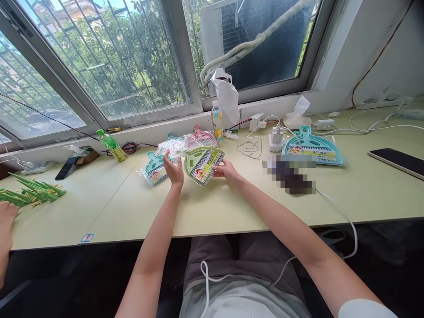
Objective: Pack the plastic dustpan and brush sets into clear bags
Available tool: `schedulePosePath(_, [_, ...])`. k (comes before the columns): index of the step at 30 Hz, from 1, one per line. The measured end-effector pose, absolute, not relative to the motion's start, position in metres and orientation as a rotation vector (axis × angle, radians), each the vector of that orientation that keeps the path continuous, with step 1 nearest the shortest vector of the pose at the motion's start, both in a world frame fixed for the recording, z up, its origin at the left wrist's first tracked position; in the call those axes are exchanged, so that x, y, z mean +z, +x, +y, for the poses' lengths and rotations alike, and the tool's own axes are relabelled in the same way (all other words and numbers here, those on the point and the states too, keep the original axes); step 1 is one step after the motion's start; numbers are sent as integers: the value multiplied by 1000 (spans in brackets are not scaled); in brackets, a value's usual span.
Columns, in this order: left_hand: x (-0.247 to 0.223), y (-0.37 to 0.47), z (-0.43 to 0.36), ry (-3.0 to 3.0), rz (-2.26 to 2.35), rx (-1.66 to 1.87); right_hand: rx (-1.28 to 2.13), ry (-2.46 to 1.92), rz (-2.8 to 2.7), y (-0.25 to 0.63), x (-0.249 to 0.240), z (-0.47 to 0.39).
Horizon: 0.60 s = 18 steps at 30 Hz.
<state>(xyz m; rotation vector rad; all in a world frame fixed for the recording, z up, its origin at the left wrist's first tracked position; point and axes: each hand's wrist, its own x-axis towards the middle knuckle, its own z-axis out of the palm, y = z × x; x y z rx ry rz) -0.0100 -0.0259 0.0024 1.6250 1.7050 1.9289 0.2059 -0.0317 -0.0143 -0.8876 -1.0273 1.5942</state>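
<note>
A green dustpan-and-brush set [203,165] with a printed label is tilted above the table. My right hand [225,170] grips its right edge, thumb on the label side. At its left is my left hand [174,170], fingers raised and apart, holding nothing. Beyond my left hand a teal set [155,169] in clear plastic lies on the table. A pink set [200,138] and another wrapped set [171,144] lie behind the green one. At the right is a larger teal set [311,149].
Along the window side stand a green-capped bottle [113,145], a clear bottle [217,120] and a white charger [275,139] with cables. A phone [399,160] lies far right. Another person's hand [8,214] is at far left beside green plant-like pieces [36,191].
</note>
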Motion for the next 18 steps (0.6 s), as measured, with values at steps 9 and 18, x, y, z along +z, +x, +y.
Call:
schedulePosePath(9, [8, -15, -16, 928, 1077, 1858, 1515, -859, -1118, 209, -15, -28])
schedulePosePath(18, [4, -15, -10, 937, 1184, 1724, 1459, -873, -1105, 208, -12, -30])
